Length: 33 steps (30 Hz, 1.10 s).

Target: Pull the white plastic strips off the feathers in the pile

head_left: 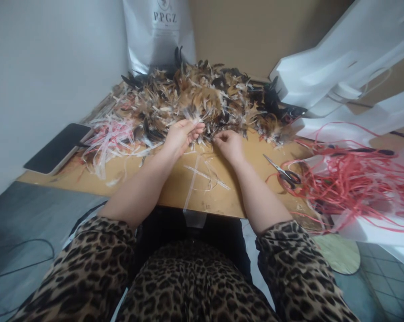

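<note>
A: Left hand (180, 136)?
B: Fingers curled round a small tuft of pale feathers (197, 120), pinched at the near edge of the feather pile (202, 96).
A: Right hand (229, 144)?
B: Loosely clenched, knuckles up, touching the pile's edge just beside the left; can't tell if it grips anything.
A: Around them?
B: Pile spreads behind both hands on the wooden table (175, 188). Scissors (284, 172) lie to the right, near red cord (352, 188). Pink-white strips (108, 138) and a dark tablet (57, 147) to the left.

Brown-black feathers (202, 96), red cord (352, 183)
</note>
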Motion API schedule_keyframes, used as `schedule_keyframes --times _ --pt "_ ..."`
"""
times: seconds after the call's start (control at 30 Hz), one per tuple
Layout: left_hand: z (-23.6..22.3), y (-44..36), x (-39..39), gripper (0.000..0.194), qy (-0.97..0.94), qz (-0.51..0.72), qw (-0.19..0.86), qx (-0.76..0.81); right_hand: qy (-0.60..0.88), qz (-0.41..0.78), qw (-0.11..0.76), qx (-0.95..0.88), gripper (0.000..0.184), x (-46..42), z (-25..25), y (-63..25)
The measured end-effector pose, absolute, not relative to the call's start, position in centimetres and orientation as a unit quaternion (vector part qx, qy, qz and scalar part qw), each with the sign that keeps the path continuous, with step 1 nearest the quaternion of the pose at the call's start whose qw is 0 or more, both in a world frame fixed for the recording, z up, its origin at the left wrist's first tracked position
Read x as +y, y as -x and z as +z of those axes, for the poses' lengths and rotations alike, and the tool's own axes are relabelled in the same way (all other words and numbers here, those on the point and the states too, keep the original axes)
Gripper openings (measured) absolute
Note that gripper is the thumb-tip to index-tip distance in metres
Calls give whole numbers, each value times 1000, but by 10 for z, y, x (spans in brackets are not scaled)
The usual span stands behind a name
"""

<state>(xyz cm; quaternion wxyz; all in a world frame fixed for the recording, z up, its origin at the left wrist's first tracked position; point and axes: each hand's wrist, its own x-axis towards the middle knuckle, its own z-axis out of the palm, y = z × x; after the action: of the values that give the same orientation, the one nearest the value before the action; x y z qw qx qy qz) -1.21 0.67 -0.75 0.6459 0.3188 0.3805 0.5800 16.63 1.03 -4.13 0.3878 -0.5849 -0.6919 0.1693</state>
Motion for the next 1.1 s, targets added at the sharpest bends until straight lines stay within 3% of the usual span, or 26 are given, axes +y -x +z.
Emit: schedule_keyframes --times 0.13,0.23,0.57,0.9,1.1 --pt "-10 11 7 11 -320 575 652 376 622 92 275 -727 15 6 -38 -160" --pt "-10 10 7 10 -314 568 657 383 623 81 239 -740 16 3 -34 -160" --pt "-9 10 4 4 -320 512 703 375 550 48 385 -739 16 -5 -17 -185" --pt "-7 9 -3 9 -343 415 763 358 530 24 384 -755 17 -6 -16 -182" --pt "-9 7 0 10 -336 479 729 355 524 93 530 -660 11 -10 -15 -173"
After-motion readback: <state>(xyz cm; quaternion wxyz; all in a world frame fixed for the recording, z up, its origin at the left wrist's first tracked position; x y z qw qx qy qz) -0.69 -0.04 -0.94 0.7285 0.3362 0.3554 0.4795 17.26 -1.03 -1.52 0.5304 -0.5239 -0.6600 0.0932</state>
